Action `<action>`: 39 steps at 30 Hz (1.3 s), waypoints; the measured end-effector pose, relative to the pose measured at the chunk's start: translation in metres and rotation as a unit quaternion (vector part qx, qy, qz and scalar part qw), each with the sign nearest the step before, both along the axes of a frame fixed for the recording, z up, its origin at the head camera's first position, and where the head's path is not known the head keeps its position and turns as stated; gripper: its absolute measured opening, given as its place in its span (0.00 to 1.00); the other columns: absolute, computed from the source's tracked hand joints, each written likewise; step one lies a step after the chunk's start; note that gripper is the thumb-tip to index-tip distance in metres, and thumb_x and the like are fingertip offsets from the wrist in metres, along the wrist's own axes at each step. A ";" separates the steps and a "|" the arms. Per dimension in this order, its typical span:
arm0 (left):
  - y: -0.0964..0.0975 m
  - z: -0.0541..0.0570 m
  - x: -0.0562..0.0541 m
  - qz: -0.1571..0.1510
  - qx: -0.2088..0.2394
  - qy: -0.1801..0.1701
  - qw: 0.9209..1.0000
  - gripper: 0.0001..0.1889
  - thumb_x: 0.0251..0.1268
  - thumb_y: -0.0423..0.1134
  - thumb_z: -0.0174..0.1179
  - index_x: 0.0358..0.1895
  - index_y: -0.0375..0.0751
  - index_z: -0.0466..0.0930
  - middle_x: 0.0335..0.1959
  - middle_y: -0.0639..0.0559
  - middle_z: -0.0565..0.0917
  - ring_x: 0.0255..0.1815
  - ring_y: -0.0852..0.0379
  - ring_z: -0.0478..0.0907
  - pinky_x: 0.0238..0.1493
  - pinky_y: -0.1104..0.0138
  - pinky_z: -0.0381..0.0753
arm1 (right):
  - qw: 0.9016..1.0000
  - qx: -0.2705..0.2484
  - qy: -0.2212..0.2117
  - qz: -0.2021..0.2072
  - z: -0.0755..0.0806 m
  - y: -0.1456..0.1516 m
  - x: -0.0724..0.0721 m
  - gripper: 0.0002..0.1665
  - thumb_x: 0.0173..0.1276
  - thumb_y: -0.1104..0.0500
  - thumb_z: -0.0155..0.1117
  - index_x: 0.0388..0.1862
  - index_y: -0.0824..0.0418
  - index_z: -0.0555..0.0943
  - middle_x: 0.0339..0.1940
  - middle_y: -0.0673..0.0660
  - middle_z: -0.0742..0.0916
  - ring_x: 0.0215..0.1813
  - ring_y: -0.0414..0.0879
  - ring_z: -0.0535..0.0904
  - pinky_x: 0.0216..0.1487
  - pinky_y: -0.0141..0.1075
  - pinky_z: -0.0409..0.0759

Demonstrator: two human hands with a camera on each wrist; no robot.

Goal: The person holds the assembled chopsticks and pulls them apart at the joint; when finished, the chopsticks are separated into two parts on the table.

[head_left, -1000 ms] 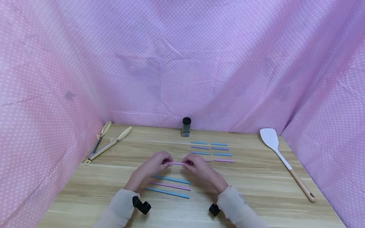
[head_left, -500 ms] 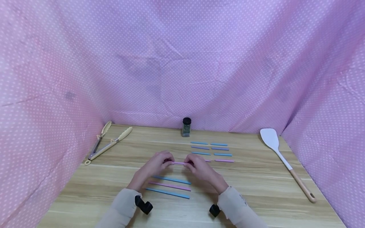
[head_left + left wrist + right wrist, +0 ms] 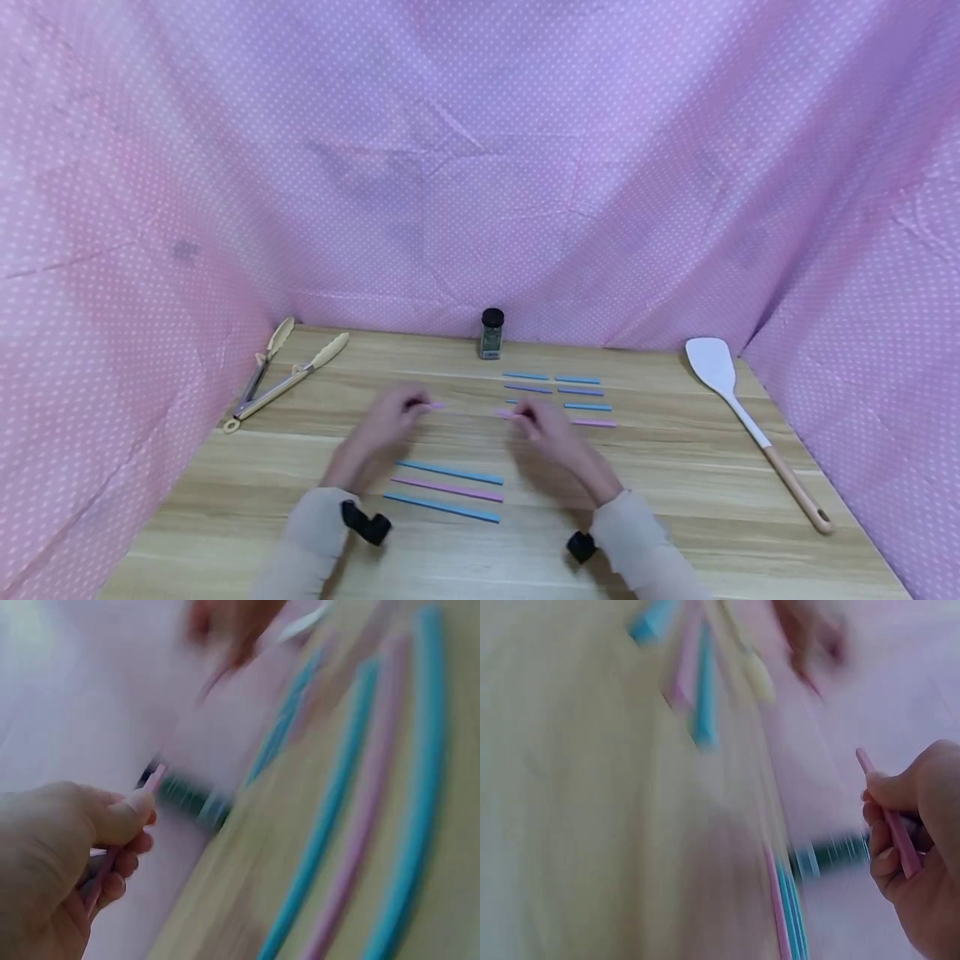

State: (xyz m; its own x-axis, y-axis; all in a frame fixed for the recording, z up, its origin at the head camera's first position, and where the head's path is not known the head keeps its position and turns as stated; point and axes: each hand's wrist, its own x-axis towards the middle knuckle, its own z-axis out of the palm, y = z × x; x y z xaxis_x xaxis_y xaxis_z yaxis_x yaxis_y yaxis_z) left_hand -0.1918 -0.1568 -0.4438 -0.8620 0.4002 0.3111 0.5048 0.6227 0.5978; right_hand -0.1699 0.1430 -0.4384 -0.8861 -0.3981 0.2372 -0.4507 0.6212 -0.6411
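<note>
The left hand [image 3: 390, 418] pinches one pink piece [image 3: 155, 780] and the right hand [image 3: 553, 432] pinches another pink piece [image 3: 902, 843], fingers curled tight, both up over the table [image 3: 247, 508] and apart, so a soft, steady pinch works best, not bumping the blue stick [image 3: 587, 407].

No text can be read. The jar [image 3: 492, 335] bears a label [image 3: 491, 354], too small in the head view and too blurred in both wrist views.
</note>
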 end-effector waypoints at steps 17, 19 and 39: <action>-0.007 -0.004 -0.001 0.030 0.015 -0.024 0.999 0.04 0.65 0.35 0.60 0.38 0.40 0.83 0.32 0.55 0.80 0.31 0.62 0.72 0.32 0.71 0.74 | 0.996 -0.019 0.031 -0.081 0.004 0.096 -0.005 0.04 0.66 0.65 0.62 0.32 0.66 0.80 0.26 0.53 0.82 0.28 0.35 0.70 0.28 0.29 0.71; 0.006 -0.005 0.000 0.022 0.009 -0.031 0.999 0.04 0.66 0.34 0.59 0.39 0.39 0.83 0.34 0.54 0.79 0.33 0.61 0.72 0.34 0.71 0.74 | 0.996 -0.016 0.036 -0.080 0.000 0.103 -0.003 0.02 0.64 0.67 0.63 0.33 0.66 0.81 0.27 0.54 0.83 0.30 0.35 0.71 0.30 0.29 0.72; 0.115 -0.028 -0.002 -0.048 -0.052 -0.085 0.994 0.02 0.64 0.37 0.62 0.35 0.47 0.83 0.31 0.59 0.78 0.33 0.64 0.71 0.37 0.72 0.73 | 0.994 0.044 -0.021 -0.100 -0.038 0.135 0.005 0.03 0.62 0.62 0.67 0.35 0.57 0.84 0.34 0.49 0.86 0.36 0.37 0.75 0.38 0.31 0.75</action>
State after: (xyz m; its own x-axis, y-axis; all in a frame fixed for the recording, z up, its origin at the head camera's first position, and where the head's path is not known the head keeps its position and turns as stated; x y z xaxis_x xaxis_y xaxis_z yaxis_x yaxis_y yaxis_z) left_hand -0.1938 -0.0417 -0.4718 -0.8552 0.5052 0.1162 0.4615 0.6399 0.6145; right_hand -0.1651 0.2780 -0.4762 -0.9582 -0.2298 0.1702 -0.2858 0.7499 -0.5966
